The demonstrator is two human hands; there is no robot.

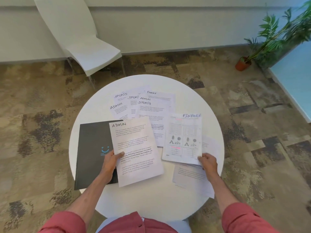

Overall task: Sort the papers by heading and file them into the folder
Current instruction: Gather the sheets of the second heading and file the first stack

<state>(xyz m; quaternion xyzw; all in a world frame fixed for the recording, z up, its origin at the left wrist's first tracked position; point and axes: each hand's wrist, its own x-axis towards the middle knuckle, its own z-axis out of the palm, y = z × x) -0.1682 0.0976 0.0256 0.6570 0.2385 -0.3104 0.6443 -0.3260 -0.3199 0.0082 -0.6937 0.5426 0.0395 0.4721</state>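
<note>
We see the left hand [110,163] gripping the ADMIN sheet [136,150] over the black folder [91,148], while the right hand [208,161] pinches the FINANCE sheet [183,138] above the round white bench [151,199].

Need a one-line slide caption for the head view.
Left hand holds an ADMIN sheet over the black folder, right hand a FINANCE sheet, more headed papers spread on the round white table.

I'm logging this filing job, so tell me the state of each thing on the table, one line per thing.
folder: closed, flat on the table.
ADMIN sheet: pinched at its left edge by the left hand, overlapping the folder.
FINANCE sheet: pinched at its near corner by the right hand.
far papers: overlapping, headings mixed, unsorted.
near-right papers: lying flat, partly under the FINANCE sheet.
</note>
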